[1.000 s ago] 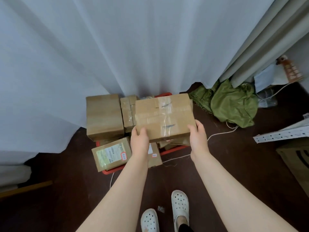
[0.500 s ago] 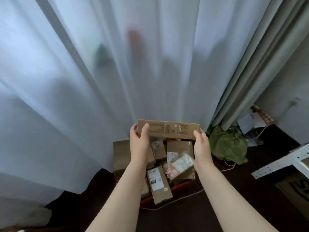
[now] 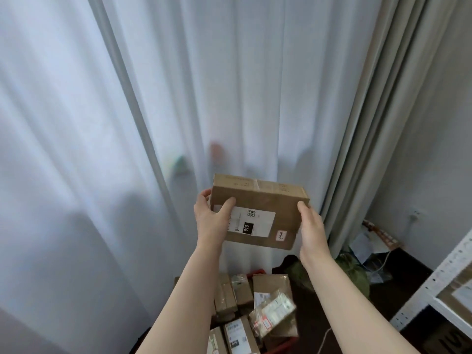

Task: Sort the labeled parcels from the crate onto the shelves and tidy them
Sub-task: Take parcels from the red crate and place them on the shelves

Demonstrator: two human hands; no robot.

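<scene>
A brown cardboard parcel point(image 3: 265, 203) is held up at chest height in front of the white curtain, its underside tilted toward me. That face carries a white shipping label and a small red-edged sticker. My left hand point(image 3: 212, 221) grips its left end, thumb across the label. My right hand point(image 3: 310, 226) grips the right end. Far below, the red crate point(image 3: 281, 344) on the floor holds several more brown parcels point(image 3: 240, 335) and a clear plastic-wrapped packet point(image 3: 273, 311).
A white metal shelf frame point(image 3: 439, 284) stands at the right edge. Green cloth point(image 3: 355, 274) and loose clutter lie in the far right corner by a grey drape point(image 3: 370, 123). A white cable point(image 3: 325, 339) runs over the dark floor.
Both hands lifted the parcel from the crate to chest height and tipped it so the labelled face shows. The view rose from the floor toward the curtain.
</scene>
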